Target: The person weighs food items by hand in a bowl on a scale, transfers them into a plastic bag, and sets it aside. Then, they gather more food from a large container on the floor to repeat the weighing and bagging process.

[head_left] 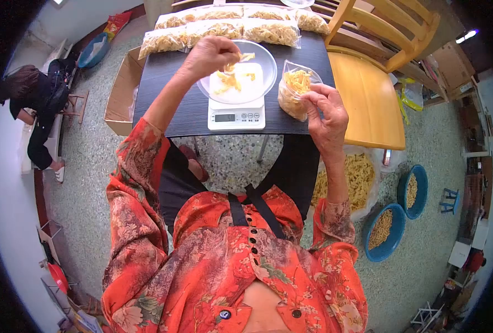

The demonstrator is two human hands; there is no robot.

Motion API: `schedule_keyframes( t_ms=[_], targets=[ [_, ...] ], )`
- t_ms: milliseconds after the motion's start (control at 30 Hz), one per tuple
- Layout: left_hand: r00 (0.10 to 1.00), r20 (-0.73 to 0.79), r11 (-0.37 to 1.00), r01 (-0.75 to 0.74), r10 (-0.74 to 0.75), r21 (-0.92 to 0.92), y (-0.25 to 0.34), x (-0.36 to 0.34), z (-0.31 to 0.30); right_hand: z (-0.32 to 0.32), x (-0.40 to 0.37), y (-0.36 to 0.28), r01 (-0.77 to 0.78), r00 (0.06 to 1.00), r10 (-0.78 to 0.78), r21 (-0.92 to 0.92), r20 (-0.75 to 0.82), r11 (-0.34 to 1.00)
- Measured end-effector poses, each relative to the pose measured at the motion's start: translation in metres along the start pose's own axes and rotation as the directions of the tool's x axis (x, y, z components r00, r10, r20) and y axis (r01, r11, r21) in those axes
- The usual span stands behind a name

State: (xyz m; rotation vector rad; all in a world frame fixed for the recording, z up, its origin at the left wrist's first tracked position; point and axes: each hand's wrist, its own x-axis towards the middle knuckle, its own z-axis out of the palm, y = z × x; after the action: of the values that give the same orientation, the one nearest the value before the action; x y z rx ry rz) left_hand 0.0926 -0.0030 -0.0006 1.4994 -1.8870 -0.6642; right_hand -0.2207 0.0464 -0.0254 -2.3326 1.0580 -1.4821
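My left hand [212, 57] is closed in a pinch above a clear round bowl [264, 83], with pale yellow dried strips at its fingertips. More yellow strips [228, 82] lie in the bowl. It rests on a white digital kitchen scale [236, 117], whose display is too small to read surely. To the right, my right hand [327, 119] grips the rim of a clear plastic bag [292, 102] between thumb and fingers. That bag stands upright on the dark table [171, 111], its top open, filled with the same sort of strips.
Filled clear bags [218, 33] line the table's far side. A wooden chair [366, 100] stands against its right. On the floor are a large bag of strips [360, 180], blue basins [388, 236] and a cardboard box [123, 91]. Another person [43, 105] sits at left.
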Motion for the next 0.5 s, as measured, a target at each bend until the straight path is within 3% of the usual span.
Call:
schedule_keyframes(
  t_ms=[33,67,133,167,267,300,367,500],
  targets=[
    [0.992,0.027,0.967,0.126,-0.123,-0.223,-0.003,-0.001,-0.006,0.0,0.0,-0.001,-0.006,1.0,0.006,-0.002,0.002,1.0],
    [0.993,0.02,0.968,0.121,-0.119,-0.22,-0.006,-0.001,-0.01,0.001,0.0,-0.001,-0.011,1.0,0.011,-0.004,0.002,1.0],
    [0.966,0.042,0.654,0.205,-0.256,-0.728,-0.017,0.002,-0.013,0.003,0.002,0.0,-0.001,1.0,0.001,0.0,-0.002,1.0],
    [0.967,0.039,0.657,0.2,-0.25,-0.727,-0.023,0.003,-0.014,0.003,0.002,0.0,0.0,1.0,0.0,0.002,0.001,1.0],
    [0.944,0.078,0.363,0.198,-0.32,-0.911,-0.031,0.005,-0.017,0.004,0.004,-0.003,0.002,1.0,-0.002,0.013,0.003,1.0],
    [0.946,0.08,0.364,0.198,-0.315,-0.91,-0.027,0.006,-0.017,0.004,0.005,-0.002,0.001,1.0,-0.001,0.009,-0.002,1.0],
    [0.964,0.128,0.215,0.179,-0.232,-0.96,-0.02,0.004,-0.012,0.005,0.004,-0.002,0.021,1.0,-0.021,-0.001,0.003,1.0],
    [0.979,0.132,0.213,0.164,-0.154,-0.963,0.038,0.003,0.015,0.006,0.003,-0.001,-0.043,0.999,0.042,0.018,0.022,0.999]
  ],
)
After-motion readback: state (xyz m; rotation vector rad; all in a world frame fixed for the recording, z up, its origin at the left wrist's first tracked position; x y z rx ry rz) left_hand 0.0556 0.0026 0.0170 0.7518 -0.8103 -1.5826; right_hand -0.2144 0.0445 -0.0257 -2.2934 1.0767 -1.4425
